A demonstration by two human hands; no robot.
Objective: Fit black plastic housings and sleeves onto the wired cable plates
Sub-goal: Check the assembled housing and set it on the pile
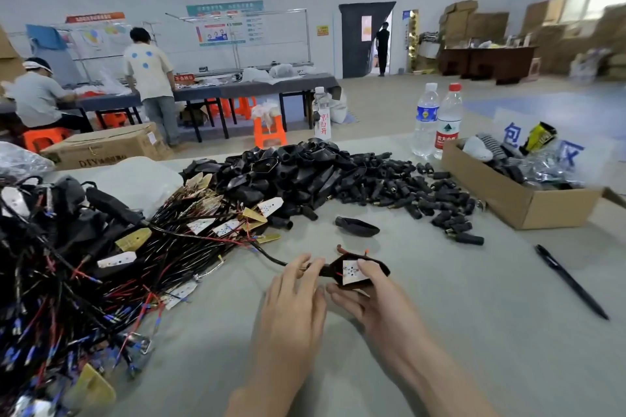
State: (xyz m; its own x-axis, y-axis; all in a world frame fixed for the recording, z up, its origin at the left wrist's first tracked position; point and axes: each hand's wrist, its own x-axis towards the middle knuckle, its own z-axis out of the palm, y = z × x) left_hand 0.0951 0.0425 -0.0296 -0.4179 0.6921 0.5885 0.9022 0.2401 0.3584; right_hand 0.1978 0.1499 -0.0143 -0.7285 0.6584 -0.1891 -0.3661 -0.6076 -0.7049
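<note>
While the head view looks down on the grey table (474, 332), the right hand (376, 305) cradles a black housing (381, 267) just above the near centre of the tabletop. Its fingers curl beneath the housing and its thumb presses on the white plate (352, 273) seated in the open face. The left hand (294, 294) pinches the cable (271, 258) at the housing's narrow neck, its other fingers lying loosely extended. The cable runs left into a tangled heap of wired plates (101, 264). Beyond the hands lie one loose housing (357, 226), a pile of housings (298, 166) and, to its right, a spread of short sleeves (423, 193). A cardboard box (518, 206), two bottles (438, 120) and a pen (570, 281) occupy the right side.
</note>
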